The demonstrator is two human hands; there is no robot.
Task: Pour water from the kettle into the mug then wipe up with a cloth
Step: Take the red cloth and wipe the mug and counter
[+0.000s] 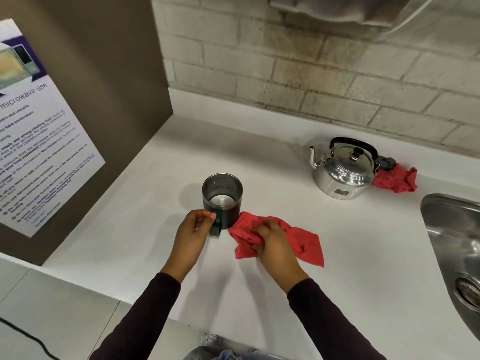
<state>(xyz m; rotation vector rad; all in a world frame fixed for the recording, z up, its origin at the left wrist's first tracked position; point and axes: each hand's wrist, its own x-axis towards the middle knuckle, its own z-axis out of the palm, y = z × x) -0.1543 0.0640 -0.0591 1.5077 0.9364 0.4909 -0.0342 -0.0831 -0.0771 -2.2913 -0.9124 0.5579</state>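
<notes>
1. While the left hand (191, 231) is pinching the mug (222, 201) by its handle, fingers narrow around it, the mug is standing upright on the white table (363, 242), a little water showing in its steel bottom.
2. Right hand (271, 239) is pressing down on the red cloth (305, 244), fingers bunching a fold of it, the cloth's near corner touching the mug's base.
3. Kettle (344, 171) is sitting well apart, back right, lid on, spout pointing left, black handle arching over the top.
4. Behind the kettle, a second red rag (397, 180) is lying crumpled, with a dark object beside it that I cannot make out.
5. Sink (441, 222) is showing at the right edge, and a microwave poster (39, 141) is hanging on the brown panel to the left.
</notes>
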